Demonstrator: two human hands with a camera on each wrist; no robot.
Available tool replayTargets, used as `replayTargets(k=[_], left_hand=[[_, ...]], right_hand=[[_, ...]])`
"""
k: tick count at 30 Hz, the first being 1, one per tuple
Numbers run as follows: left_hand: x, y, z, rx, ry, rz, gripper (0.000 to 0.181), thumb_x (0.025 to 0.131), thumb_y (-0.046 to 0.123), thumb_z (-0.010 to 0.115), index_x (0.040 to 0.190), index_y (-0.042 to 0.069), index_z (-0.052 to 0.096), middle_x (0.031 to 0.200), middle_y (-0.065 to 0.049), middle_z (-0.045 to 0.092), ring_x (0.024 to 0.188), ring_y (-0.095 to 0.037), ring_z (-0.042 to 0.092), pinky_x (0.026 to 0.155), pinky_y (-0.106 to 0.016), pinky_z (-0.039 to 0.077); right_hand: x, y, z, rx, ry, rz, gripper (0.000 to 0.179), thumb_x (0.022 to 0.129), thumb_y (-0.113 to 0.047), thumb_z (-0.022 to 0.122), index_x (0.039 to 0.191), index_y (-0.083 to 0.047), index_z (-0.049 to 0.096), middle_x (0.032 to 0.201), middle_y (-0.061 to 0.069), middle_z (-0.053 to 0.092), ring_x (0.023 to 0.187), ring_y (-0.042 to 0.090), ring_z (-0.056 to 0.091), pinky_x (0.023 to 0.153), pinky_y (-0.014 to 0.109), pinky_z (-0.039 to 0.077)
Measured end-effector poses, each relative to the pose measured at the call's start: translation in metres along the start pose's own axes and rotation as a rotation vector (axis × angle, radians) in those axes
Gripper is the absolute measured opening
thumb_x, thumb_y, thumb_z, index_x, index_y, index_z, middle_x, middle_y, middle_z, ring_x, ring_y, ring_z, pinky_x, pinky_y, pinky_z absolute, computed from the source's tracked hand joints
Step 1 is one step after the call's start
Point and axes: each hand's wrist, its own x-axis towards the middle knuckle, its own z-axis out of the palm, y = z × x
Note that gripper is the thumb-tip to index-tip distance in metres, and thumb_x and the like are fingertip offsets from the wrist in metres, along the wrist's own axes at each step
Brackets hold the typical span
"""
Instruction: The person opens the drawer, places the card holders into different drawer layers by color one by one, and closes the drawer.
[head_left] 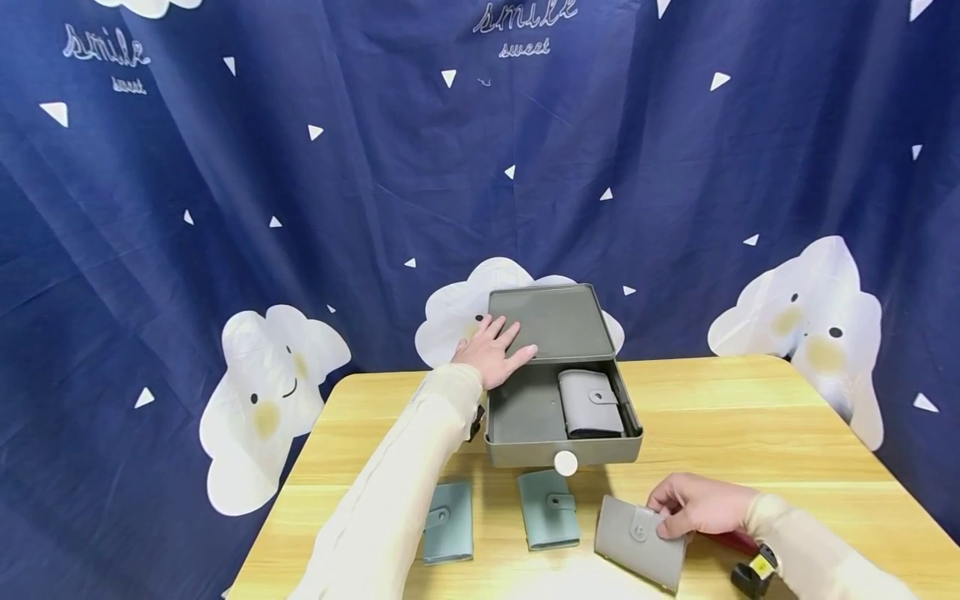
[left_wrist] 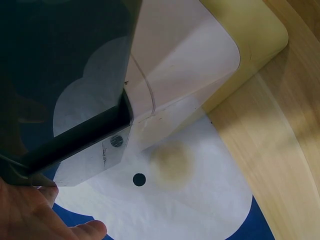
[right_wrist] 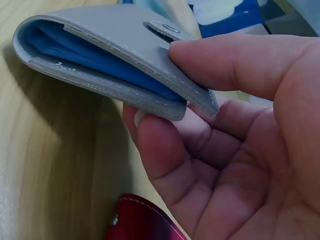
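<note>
The head view shows a grey lidded box [head_left: 525,454] on a wooden table [head_left: 375,417], its lid [head_left: 558,321] raised. The left hand [head_left: 491,354] lies against the lid's left side with fingers spread, gripped round nothing. The right hand [head_left: 701,502] pinches a grey snap-strap cardholder [head_left: 633,554] at one edge, thumb above and fingers below; this cardholder is in front of the box, tilted, right of a teal cardholder [head_left: 550,517]. A second teal cardholder [head_left: 452,529] lies beside the left forearm, and another grey cardholder [head_left: 588,408] sits in the right part of the box.

The right wrist view shows the pinched one gaping at its end, blue sleeves inside. Held near one edge only, it could swing or slip if the thumb slackens. A red stitched case [right_wrist: 142,220], partly hidden near the right wrist, might be nudged by a low sweep of that arm. With the left hand merely resting on it, the lid could shift or drop if it is not self-supporting; whether the hinge holds it, I cannot tell.
</note>
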Motion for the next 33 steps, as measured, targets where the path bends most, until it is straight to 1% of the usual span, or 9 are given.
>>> replayTargets(k=[3,5,8,10,16,20,23,28,33], left_hand=[[0.0,-0.001,0.001,-0.005,0.004,0.002,0.081,0.086,0.081,0.019,0.152,0.034,0.024,0.16,0.004,0.012,0.147,-0.017,-0.001,0.111,-0.059,0.018],[0.0,-0.002,0.001,-0.004,0.003,0.0,0.081,0.086,0.08,0.019,0.152,0.033,0.024,0.16,0.004,0.012,0.147,-0.017,-0.001,0.111,-0.059,0.018],[-0.001,-0.002,0.001,-0.001,-0.003,-0.005,0.08,0.087,0.08,0.019,0.153,0.033,0.023,0.16,0.004,0.012,0.147,-0.017,-0.001,0.111,-0.059,0.018],[-0.001,-0.001,0.001,-0.003,-0.006,-0.006,0.08,0.087,0.079,0.02,0.153,0.033,0.023,0.16,0.004,0.012,0.147,-0.017,-0.001,0.111,-0.059,0.018],[0.001,0.002,0.0,-0.013,-0.004,0.003,0.08,0.087,0.079,0.02,0.153,0.033,0.023,0.161,0.005,0.012,0.147,-0.017,-0.002,0.112,-0.058,0.016],[0.002,0.002,0.001,-0.011,-0.01,0.003,0.081,0.087,0.08,0.019,0.153,0.034,0.023,0.161,0.005,0.012,0.147,-0.017,-0.002,0.112,-0.058,0.016],[0.003,0.001,0.0,-0.01,-0.022,0.005,0.08,0.087,0.08,0.019,0.153,0.034,0.022,0.161,0.005,0.011,0.147,-0.017,-0.003,0.112,-0.058,0.016],[0.004,-0.001,-0.002,-0.028,-0.035,0.02,0.08,0.087,0.079,0.021,0.153,0.033,0.022,0.161,0.004,0.011,0.147,-0.019,-0.003,0.112,-0.058,0.017],[0.005,-0.007,-0.002,-0.033,-0.05,0.039,0.079,0.088,0.078,0.023,0.153,0.034,0.021,0.161,0.005,0.011,0.147,-0.018,-0.004,0.112,-0.056,0.017]], right_hand=[[-0.002,0.0,-0.004,0.014,0.006,-0.018,0.014,0.084,0.0,0.064,0.079,0.01,0.056,0.07,-0.009,0.05,0.063,-0.001,0.048,0.053,0.014,0.039],[-0.004,0.0,-0.006,0.043,0.005,-0.018,0.011,0.086,0.0,0.062,0.084,0.01,0.058,0.073,-0.007,0.056,0.065,0.0,0.052,0.055,0.015,0.044],[-0.009,-0.002,-0.01,0.087,0.007,-0.018,0.011,0.089,0.001,0.059,0.092,0.011,0.061,0.08,-0.001,0.065,0.07,0.004,0.059,0.057,0.019,0.05],[-0.012,-0.003,-0.013,0.093,0.02,-0.023,0.012,0.091,0.001,0.057,0.096,0.011,0.061,0.085,0.005,0.068,0.071,0.006,0.061,0.058,0.022,0.052],[-0.022,-0.004,-0.025,0.123,0.058,-0.035,0.017,0.095,0.002,0.051,0.104,0.013,0.059,0.094,0.016,0.07,0.078,0.014,0.068,0.062,0.031,0.056],[-0.027,-0.003,-0.033,0.152,0.086,-0.036,0.021,0.096,0.002,0.049,0.11,0.016,0.056,0.098,0.019,0.069,0.082,0.02,0.069,0.065,0.036,0.057],[-0.03,-0.004,-0.037,0.174,0.115,-0.028,0.023,0.097,0.001,0.048,0.112,0.018,0.054,0.1,0.021,0.068,0.084,0.022,0.069,0.067,0.037,0.057],[-0.037,-0.01,-0.044,0.171,0.159,-0.016,0.026,0.098,0.0,0.047,0.113,0.021,0.05,0.101,0.019,0.068,0.086,0.022,0.068,0.072,0.039,0.057],[-0.043,-0.016,-0.051,0.14,0.219,0.001,0.028,0.099,-0.001,0.046,0.115,0.022,0.048,0.1,0.012,0.068,0.085,0.017,0.067,0.072,0.037,0.056]])
